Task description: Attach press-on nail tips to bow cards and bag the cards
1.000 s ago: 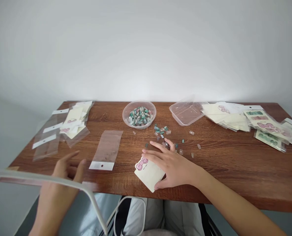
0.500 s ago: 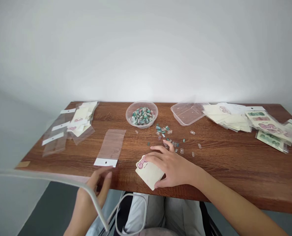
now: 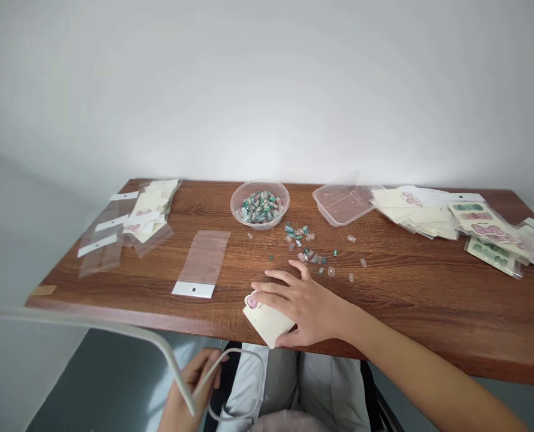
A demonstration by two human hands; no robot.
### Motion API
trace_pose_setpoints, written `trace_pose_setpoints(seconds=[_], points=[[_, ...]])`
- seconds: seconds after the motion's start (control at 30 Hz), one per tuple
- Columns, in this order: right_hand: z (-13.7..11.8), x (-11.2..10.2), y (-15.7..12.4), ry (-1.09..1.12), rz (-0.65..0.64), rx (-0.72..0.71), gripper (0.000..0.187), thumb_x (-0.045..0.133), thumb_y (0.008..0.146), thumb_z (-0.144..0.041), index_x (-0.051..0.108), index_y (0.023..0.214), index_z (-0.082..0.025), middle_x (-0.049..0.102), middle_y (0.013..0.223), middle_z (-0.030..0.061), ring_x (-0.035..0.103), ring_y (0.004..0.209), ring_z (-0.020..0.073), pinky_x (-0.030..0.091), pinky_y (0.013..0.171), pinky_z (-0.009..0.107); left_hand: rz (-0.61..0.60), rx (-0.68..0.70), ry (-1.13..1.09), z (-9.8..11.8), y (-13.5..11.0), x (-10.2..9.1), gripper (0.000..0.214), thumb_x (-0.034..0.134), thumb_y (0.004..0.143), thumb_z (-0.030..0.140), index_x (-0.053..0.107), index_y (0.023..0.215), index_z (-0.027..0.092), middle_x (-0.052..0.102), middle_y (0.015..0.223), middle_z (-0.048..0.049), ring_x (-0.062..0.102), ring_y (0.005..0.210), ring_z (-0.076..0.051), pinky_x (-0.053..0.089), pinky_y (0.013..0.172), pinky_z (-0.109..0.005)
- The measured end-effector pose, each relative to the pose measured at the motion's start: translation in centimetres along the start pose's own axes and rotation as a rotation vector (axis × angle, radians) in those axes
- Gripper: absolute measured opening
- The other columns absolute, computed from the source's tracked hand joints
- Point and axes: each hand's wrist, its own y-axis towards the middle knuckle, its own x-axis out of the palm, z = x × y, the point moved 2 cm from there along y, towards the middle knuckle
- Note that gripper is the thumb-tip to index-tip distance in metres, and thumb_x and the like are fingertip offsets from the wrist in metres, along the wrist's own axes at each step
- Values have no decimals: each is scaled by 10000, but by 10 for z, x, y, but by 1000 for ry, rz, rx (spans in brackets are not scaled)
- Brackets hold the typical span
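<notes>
My right hand (image 3: 300,309) lies over a cream card (image 3: 269,324) with a pink bow print at the table's front edge. Its fingers reach across the card's top while the thumb grips the lower right side. Below the table edge, over my lap, my left hand (image 3: 197,384) has loosely bent fingers, partly behind a white cable (image 3: 170,354); I see nothing in them. A clear bag with a white header (image 3: 204,264) lies flat to the card's left. Beyond my right fingers are scattered green and pink press-on nails (image 3: 309,257).
A round clear bowl (image 3: 286,210) holds many press-on nails. Right of it stands a clear rectangular tray (image 3: 327,213). Cream cards (image 3: 417,213) and filled nail packs (image 3: 492,225) pile up at the right. Clear bags (image 3: 102,252) and more cards (image 3: 156,198) lie at the left.
My left hand has moved down and right, from beside the bag's header to below the table edge. My right hand has slid the card slightly left and toward me.
</notes>
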Motion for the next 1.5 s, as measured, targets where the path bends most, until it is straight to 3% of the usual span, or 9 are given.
trace_pose_setpoints(seconds=[0.13, 0.27, 0.43, 0.7, 0.97, 1.1, 1.3, 1.4, 1.5], points=[[1, 2, 0, 4, 7, 13, 802, 665, 930, -633, 425, 1569, -211, 479, 1638, 147, 326, 1534, 343, -27, 1256, 623, 197, 34, -55, -1, 6, -24, 514, 622, 855, 704, 688, 778, 200, 518, 549, 19, 478, 513, -169, 380, 474, -266], [1, 2, 0, -11, 11, 10, 802, 669, 925, -638, 436, 1562, -208, 469, 1643, 155, 338, 1529, 344, -13, 1257, 613, 244, 126, -96, 7, 12, -32, 432, 633, 895, 615, 682, 810, 194, 524, 574, 28, 482, 537, -159, 394, 518, -263], [0, 1, 1, -39, 11, -5, 798, 680, 920, -634, 438, 1553, -213, 478, 1634, 160, 353, 1521, 331, 13, 1260, 596, 209, 214, -68, 30, 19, -25, 396, 603, 930, 552, 715, 845, 182, 544, 577, 33, 437, 487, -133, 364, 499, -263], [-1, 0, 3, -68, 1, -14, 820, 707, 891, -653, 455, 1523, -196, 507, 1583, 196, 396, 1470, 342, 97, 1239, 597, 119, 433, 57, 57, 46, -23, 340, 553, 984, 438, 712, 858, 166, 591, 581, 19, 524, 493, -135, 445, 526, -255], [-3, 0, 6, -105, 19, 28, 884, 801, 794, -647, 494, 1448, -136, 574, 1399, 202, 466, 1325, 356, 211, 1187, 560, 74, 571, 30, 89, 65, -11, 331, 536, 999, 402, 725, 863, 167, 592, 570, 26, 532, 476, -128, 438, 513, -256], [0, 1, 4, -58, 55, 15, 986, 843, 727, -649, 457, 1470, -130, 571, 1382, 200, 470, 1290, 372, 288, 1135, 561, 54, 573, -15, 102, 72, -1, 299, 545, 1010, 385, 714, 876, 177, 602, 605, 27, 544, 518, -127, 444, 556, -257], [11, -21, -6, 97, 281, 24, 1195, 895, 698, -588, 238, 1601, -162, 514, 1482, 222, 451, 1389, 381, 344, 1170, 574, 80, 505, -345, 140, 99, 15, 244, 585, 989, 364, 657, 854, 175, 591, 635, 30, 546, 525, -113, 439, 557, -248], [23, -41, -18, 141, 449, 99, 1239, 892, 722, -563, 137, 1642, -218, 447, 1547, 223, 416, 1454, 392, 364, 1191, 595, -43, 471, -663, 166, 116, 34, 169, 630, 946, 317, 614, 846, 181, 627, 719, 28, 586, 570, -106, 461, 579, -236], [37, -59, -31, 207, 613, 158, 1244, 887, 740, -538, 88, 1658, -283, 431, 1550, 190, 463, 1437, 373, 410, 1186, 587, -298, 459, -710, 190, 122, 60, 177, 673, 935, 337, 625, 882, 176, 675, 802, 6, 649, 675, -128, 516, 683, -258]])
